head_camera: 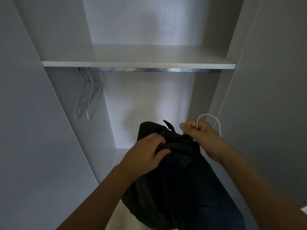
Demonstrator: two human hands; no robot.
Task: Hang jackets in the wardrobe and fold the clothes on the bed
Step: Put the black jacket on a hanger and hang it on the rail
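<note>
A dark jacket (179, 180) hangs in front of me, low in the middle of the view, before an open white wardrobe. My left hand (146, 153) grips a fold of the jacket near its collar. My right hand (201, 136) holds the neck of a white hanger (214, 120), whose hook curves up above my fist; the rest of the hanger is hidden in the jacket. A metal rail (149, 69) runs under the shelf above both hands.
Several white hangers (88, 98) hang at the rail's left end. A white shelf (137, 63) sits just above the rail. Wardrobe side walls and open doors (33, 130) stand on both sides. The wardrobe floor (119, 156) lies below the jacket.
</note>
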